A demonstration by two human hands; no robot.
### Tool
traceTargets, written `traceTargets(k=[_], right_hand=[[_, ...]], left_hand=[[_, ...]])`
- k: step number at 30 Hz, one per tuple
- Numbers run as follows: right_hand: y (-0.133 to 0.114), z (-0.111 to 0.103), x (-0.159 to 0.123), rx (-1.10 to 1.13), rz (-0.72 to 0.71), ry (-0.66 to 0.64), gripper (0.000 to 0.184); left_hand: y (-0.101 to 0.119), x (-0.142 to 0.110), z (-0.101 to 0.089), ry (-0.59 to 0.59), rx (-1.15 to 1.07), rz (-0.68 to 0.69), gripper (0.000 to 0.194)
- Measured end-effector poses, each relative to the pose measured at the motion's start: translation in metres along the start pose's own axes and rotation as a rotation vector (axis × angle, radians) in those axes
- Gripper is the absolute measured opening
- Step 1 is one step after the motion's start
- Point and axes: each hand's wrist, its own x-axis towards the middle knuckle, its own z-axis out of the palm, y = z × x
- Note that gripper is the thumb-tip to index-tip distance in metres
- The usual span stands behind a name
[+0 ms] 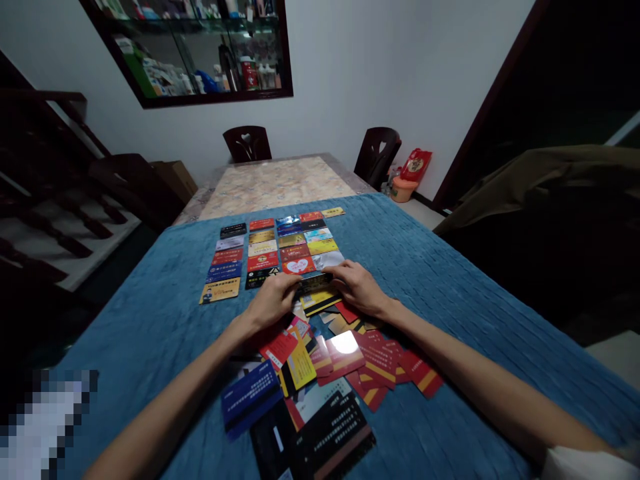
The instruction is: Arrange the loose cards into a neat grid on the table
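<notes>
A dark card (316, 283) is held by its two short ends, just below the laid-out rows. My left hand (274, 300) pinches its left end, and my right hand (361, 288) grips its right end. Directly under it lies a yellow card with a black stripe (318, 302). Beyond my hands, cards are set out in several columns, among them a card with a white heart (299, 266) and a gold VIP card (220, 291). Between my forearms spreads a loose, overlapping heap with red cards (375, 357), a blue card (251, 395) and a black card (333, 437).
A blue cloth (480, 360) covers the near part of the table; its patterned top (280, 180) shows at the far end. Dark chairs (377, 157) stand around it. A wall cabinet (215, 100) holds bottles, and a red bag (416, 165) sits on a bucket at the right.
</notes>
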Motion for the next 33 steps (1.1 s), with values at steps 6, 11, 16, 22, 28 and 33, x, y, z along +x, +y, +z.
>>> traceTargets(k=[6,11,16,22,28,33], right_hand=[[-0.002,-0.003,0.001,-0.042,-0.003,-0.009,0.037],[-0.004,-0.004,0.001,-0.08,-0.028,0.016,0.038],[-0.004,-0.003,0.001,-0.124,-0.072,0.046,0.041],[-0.006,-0.006,0.001,-0.177,-0.107,0.061,0.04],[-0.01,-0.01,0.002,-0.193,-0.12,0.04,0.041],[-0.011,-0.011,0.002,-0.194,-0.135,0.013,0.046]], left_hand=[[0.0,-0.001,0.005,0.029,0.031,0.031,0.025],[0.0,-0.002,0.007,0.05,0.063,0.024,0.023],[-0.002,-0.002,0.008,0.092,0.056,0.036,0.022],[-0.002,-0.003,0.009,0.14,0.067,0.047,0.022],[-0.001,-0.003,0.009,0.166,0.031,0.021,0.021],[-0.002,-0.003,0.01,0.172,0.007,0.008,0.022]])
